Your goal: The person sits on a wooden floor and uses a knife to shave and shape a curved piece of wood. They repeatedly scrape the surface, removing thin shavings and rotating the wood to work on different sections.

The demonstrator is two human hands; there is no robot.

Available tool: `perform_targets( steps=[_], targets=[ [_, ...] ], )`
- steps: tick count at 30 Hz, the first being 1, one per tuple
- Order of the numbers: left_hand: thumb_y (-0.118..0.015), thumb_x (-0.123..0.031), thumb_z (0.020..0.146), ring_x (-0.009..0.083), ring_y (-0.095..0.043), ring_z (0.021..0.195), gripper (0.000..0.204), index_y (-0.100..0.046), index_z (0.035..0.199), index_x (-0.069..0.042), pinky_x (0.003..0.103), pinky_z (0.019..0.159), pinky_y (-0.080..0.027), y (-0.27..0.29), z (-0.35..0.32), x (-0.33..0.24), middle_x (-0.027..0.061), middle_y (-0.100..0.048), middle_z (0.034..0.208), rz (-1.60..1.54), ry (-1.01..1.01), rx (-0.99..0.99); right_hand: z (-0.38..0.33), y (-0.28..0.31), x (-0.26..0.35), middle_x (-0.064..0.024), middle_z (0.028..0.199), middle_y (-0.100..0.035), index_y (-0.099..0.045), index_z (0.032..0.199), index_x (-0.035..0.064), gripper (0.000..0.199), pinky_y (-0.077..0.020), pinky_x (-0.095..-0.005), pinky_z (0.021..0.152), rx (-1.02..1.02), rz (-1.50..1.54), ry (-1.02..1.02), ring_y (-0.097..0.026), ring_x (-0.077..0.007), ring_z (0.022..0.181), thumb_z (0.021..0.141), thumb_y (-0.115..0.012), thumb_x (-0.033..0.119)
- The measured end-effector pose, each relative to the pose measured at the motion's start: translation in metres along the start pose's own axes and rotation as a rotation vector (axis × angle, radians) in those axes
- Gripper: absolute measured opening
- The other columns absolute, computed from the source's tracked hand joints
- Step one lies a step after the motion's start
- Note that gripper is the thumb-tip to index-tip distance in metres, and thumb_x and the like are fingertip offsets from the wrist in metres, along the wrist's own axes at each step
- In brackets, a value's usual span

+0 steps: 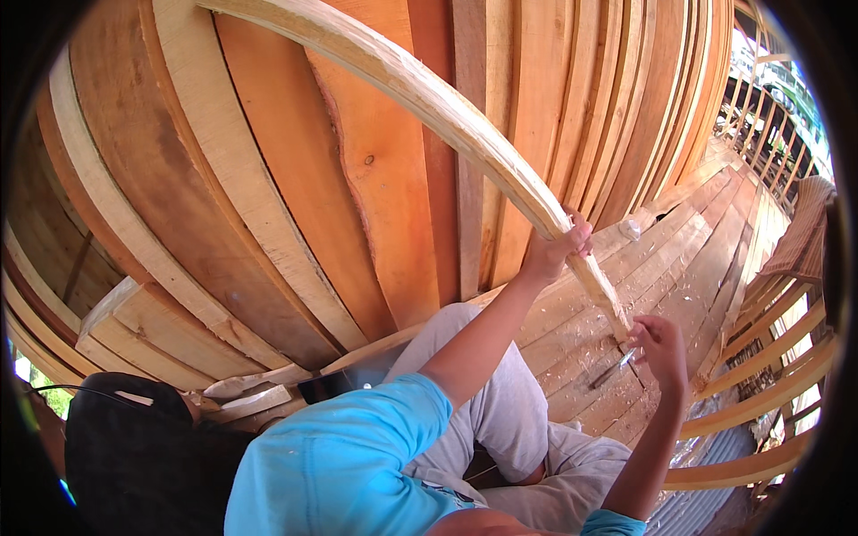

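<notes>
beside a row of upright boards [375, 179], on a plank floor [559, 344] littered with shavings [651, 279]. holds a long pale wooden pole [451, 119] aslant in front of the boards, with the left hand [559, 246] wrapped around it toward the lower end. bends the right hand [660, 347] near that end, by a metallic tool [617, 369]; cannot tell whether pinching it. seems partway through shaping: already rough-cut along the visible length, probably yet to be smoothed and trimmed.
</notes>
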State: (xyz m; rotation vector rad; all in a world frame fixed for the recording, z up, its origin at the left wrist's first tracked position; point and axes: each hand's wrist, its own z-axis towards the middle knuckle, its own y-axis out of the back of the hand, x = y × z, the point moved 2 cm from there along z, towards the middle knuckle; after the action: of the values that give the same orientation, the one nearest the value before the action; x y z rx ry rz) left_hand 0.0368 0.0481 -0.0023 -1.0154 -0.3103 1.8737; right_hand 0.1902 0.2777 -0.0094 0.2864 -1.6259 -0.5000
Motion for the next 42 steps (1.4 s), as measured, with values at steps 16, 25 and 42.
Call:
perform_targets(
  steps=[16,25,42],
  targets=[
    [-0.068,-0.013,0.083,0.0149,-0.049,0.057,0.018,-0.051,0.077,-0.012,0.038,0.063,-0.047,0.003,0.007,-0.001,0.0007,-0.046,0.062,-0.013,-0.033,0.06,0.046,-0.03,-0.227,-0.0264,0.102,-0.068,-0.068,0.099,-0.0068,0.065,-0.0517,-0.0453,0.083,-0.198,-0.619,-0.681,-0.066,-0.0376,0.098,0.076,-0.071,0.054],
    [-0.065,-0.014,0.084,0.0156,-0.05,0.057,0.018,-0.05,0.075,-0.012,0.038,0.064,-0.047,0.004,0.008,-0.005,0.0006,-0.047,0.063,0.066,-0.068,0.048,0.051,-0.056,-0.249,-0.0227,0.104,-0.068,-0.067,0.104,-0.0016,0.053,-0.0513,-0.0461,0.085,-0.134,-0.664,-0.616,-0.066,-0.0377,0.099,0.08,-0.066,0.045],
    [-0.065,-0.016,0.086,0.0157,-0.053,0.059,0.017,-0.053,0.074,-0.013,0.038,0.065,-0.047,-0.004,0.005,-0.001,-0.0004,-0.048,0.063,0.075,-0.071,-0.037,0.047,-0.015,-0.249,-0.0265,0.088,-0.068,-0.068,0.093,-0.0075,0.043,-0.0524,-0.0441,0.078,-0.386,-0.494,-0.649,-0.068,-0.0383,0.085,0.087,-0.056,0.033]
  ],
)
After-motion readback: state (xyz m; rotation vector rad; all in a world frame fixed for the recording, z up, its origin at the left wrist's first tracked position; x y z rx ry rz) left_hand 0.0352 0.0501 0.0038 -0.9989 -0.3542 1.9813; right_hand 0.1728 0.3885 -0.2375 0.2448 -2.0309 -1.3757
